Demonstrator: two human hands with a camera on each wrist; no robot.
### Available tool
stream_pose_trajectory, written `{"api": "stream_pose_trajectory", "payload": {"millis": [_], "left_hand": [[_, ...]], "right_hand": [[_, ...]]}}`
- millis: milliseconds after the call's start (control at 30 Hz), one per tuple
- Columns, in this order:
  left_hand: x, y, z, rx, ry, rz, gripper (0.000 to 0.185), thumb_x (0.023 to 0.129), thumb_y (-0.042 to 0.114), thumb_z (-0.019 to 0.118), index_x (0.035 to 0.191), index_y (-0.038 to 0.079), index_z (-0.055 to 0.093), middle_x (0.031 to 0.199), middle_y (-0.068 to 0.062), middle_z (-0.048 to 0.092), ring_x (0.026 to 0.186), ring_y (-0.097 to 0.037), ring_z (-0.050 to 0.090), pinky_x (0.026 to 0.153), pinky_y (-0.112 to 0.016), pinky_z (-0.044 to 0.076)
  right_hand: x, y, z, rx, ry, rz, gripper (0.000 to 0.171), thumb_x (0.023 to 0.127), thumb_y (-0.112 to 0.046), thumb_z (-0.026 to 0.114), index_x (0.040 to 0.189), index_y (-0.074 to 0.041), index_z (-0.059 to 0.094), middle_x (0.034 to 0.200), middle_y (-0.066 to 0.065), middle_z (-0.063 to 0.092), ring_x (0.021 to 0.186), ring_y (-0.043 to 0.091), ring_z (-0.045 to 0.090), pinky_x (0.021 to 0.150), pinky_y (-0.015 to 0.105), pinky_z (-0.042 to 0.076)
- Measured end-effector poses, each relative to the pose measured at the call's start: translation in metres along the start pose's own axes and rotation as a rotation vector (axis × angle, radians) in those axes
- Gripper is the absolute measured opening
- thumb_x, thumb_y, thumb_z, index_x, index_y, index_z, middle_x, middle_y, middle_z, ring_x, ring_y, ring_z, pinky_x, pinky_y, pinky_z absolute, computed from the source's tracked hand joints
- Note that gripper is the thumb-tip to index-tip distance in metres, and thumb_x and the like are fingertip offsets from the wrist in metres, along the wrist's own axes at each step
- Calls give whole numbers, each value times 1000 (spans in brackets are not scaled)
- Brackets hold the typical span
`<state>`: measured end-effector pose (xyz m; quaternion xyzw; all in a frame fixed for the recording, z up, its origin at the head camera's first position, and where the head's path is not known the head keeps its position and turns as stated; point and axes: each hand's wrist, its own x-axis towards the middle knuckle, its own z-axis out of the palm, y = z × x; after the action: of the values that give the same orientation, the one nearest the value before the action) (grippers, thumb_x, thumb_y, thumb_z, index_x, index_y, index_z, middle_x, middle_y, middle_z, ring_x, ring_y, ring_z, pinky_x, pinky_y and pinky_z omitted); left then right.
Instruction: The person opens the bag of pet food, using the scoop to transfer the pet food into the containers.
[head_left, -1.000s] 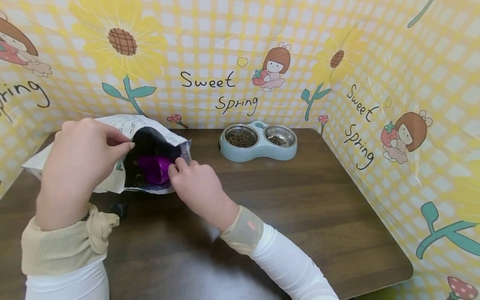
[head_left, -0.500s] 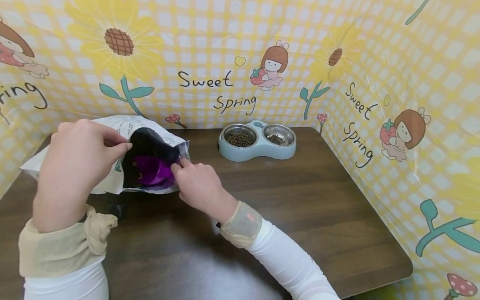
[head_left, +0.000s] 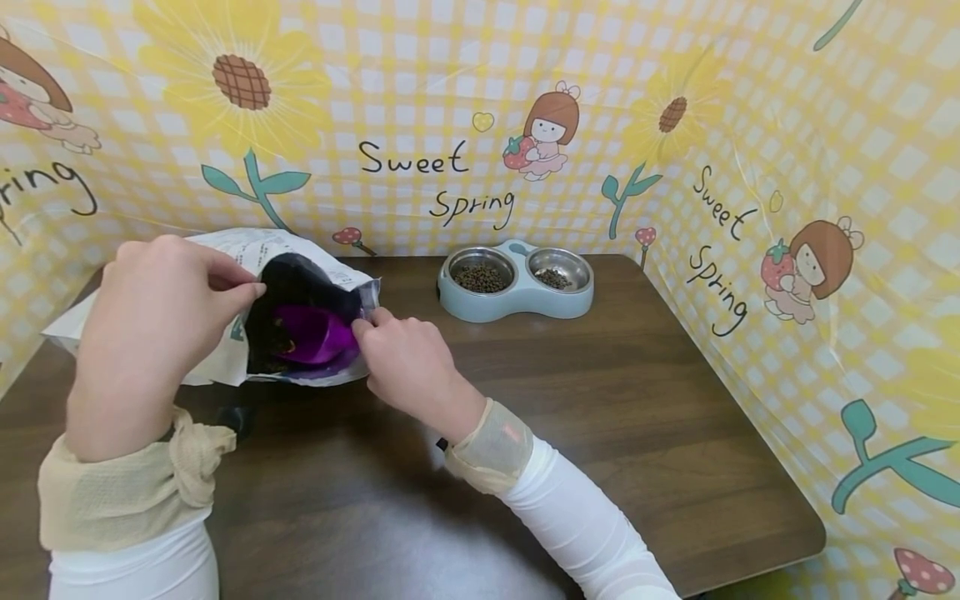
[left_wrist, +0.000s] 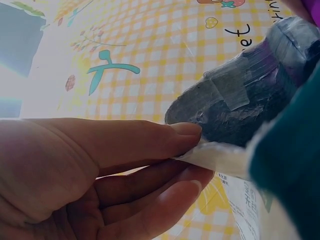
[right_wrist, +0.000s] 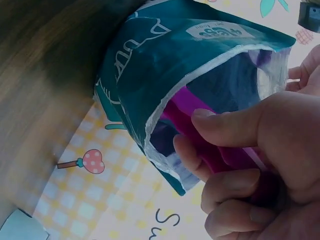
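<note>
A white-and-teal printed foil bag (head_left: pixel 225 308) is lain on its side at the far left of the dark wooden bench (head_left: pixel 570 400), its mouth held open toward the right. The upper edge of the mouth is pinched in the grip of the left hand (head_left: pixel 153 321), thumb against fingers. A purple plastic scoop (head_left: pixel 311 333) inside the bag is pinched at its handle by the right hand (head_left: pixel 405 367), and a pale blue double pet bowl (head_left: pixel 517 283) with kibble is seen further right, well apart.

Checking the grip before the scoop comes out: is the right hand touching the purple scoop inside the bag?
Touching. The right wrist view shows the right hand with thumb and fingers pinching the purple scoop at the bag mouth.
</note>
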<state>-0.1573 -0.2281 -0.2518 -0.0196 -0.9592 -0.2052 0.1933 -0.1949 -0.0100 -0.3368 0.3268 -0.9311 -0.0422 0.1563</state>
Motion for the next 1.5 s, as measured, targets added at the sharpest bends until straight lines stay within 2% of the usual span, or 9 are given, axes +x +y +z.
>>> {"api": "stream_pose_trajectory", "payload": {"millis": [167, 400, 667, 900, 1500], "left_hand": [[0, -1, 0, 1, -3, 2, 18, 95, 18, 79, 101, 2, 86, 93, -19, 84, 95, -64, 65, 76, -65, 50], [-1, -4, 1, 3, 1, 14, 18, 96, 18, 79, 100, 1, 85, 92, -20, 84, 93, -65, 64, 75, -64, 48], [-1, -5, 2, 0, 5, 13, 18, 96, 18, 79, 99, 1, 85, 92, -20, 84, 96, -64, 65, 77, -65, 48], [-1, -3, 1, -2, 3, 8, 18, 96, 18, 79, 100, 2, 85, 92, -19, 84, 98, -63, 66, 78, -66, 48], [0, -1, 1, -7, 10, 15, 17, 95, 17, 79, 99, 2, 86, 91, -19, 84, 96, -64, 66, 77, -66, 48]], "right_hand": [[2, 8, -1, 62, -74, 2, 24, 97, -22, 71, 121, -17, 71, 114, -1, 76, 74, 21, 74, 57, 37, 61], [5, 22, 0, 158, -186, -4, 23, 108, -32, 62, 124, -15, 67, 108, 0, 75, 83, 21, 74, 62, 38, 60], [9, 32, 4, 215, -267, 2, 27, 111, -34, 58, 131, -16, 58, 117, 0, 74, 86, 22, 75, 66, 39, 61], [10, 37, 3, 237, -296, -12, 29, 112, -36, 56, 134, -16, 55, 117, -1, 74, 90, 21, 74, 71, 39, 62], [6, 47, -5, 286, -294, -12, 25, 113, -39, 54, 125, -17, 54, 105, -4, 71, 84, 20, 69, 72, 39, 59]]}}
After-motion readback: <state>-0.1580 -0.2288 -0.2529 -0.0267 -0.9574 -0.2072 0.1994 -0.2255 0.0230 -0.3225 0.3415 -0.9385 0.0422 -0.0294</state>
